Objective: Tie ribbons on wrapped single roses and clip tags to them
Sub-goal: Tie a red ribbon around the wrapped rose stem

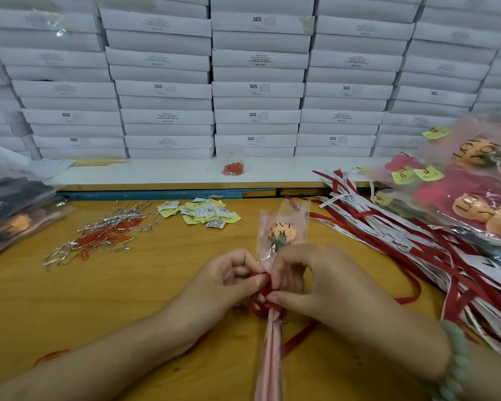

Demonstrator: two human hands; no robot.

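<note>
On the yellow wooden table (122, 302) right in front of me, a single wrapped rose (282, 231) lies with its bloom pointing away and its pink stem wrap running back toward me. My left hand (229, 280) and right hand (310, 282) are close together over its neck. Each pinches part of the red ribbon (258, 309) wound there, and my fingers hide the knot itself. Beyond my left hand lie a scatter of silver ties and red clips (104, 235) and a heap of yellow and white tags (206, 214). Loose red and white ribbons (402, 230) and more wrapped roses (475, 183) crowd the right side. Stacked white boxes (255, 91) wall off the back.
</note>
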